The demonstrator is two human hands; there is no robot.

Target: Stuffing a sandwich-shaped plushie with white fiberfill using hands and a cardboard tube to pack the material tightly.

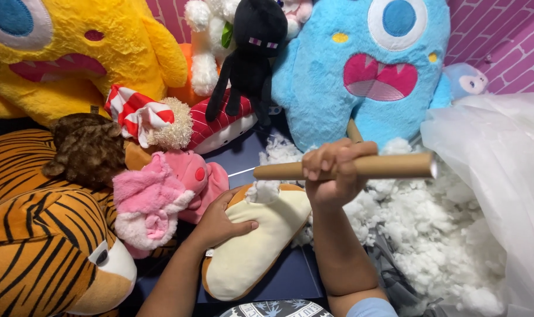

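While right hand (336,171) grips cardboard tube (361,167), fluffy stuffing (431,235)

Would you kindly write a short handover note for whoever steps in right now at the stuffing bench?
Left hand: flat on the cream and tan plush shell, pinning it to the dark table.
Right hand: gripping a cardboard tube, its tip at the shell's opening.
A tuft of white stuffing sits at that opening; the loose stuffing pile lies right of the shell, beside a clear plastic bag.
Done: shell looks partly filled.
Left: apparently more filling; opening not closed.
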